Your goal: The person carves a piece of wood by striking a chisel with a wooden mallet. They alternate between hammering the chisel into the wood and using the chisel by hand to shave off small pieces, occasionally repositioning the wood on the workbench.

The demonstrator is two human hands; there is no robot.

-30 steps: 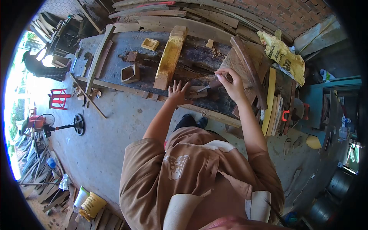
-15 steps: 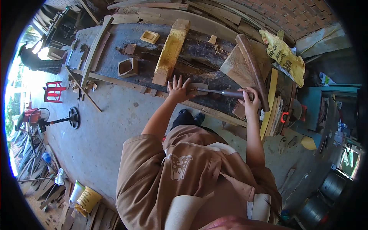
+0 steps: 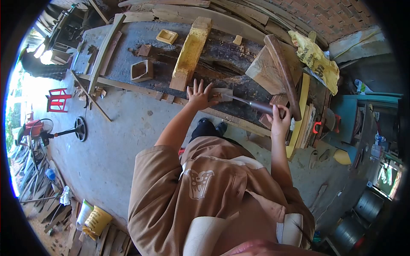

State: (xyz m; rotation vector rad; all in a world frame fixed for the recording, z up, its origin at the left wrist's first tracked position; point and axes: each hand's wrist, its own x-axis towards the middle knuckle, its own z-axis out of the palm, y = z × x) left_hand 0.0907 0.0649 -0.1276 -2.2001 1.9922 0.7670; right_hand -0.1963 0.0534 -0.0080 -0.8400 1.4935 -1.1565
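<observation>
My right hand is closed around the end of a dark wooden handle belonging to a chisel. The chisel's thin metal blade points left, and its tip is at the right end of a small flat greyish block. My left hand has its fingers spread flat at the block's left end, partly covering it. Just beyond those fingers lies a long hollowed wooden piece, yellowish inside. A thick wood block with a dark wooden bar on it stands near my right hand.
The dark workbench also holds a small square wooden box and a yellow hollowed block. Long boards stand at its right end. A red chair and a fan are on the left. Another person is at far left.
My right hand has moved slightly right and toward me, drawing the chisel back so its blade lies less over the block. My left hand stays about where it was.
</observation>
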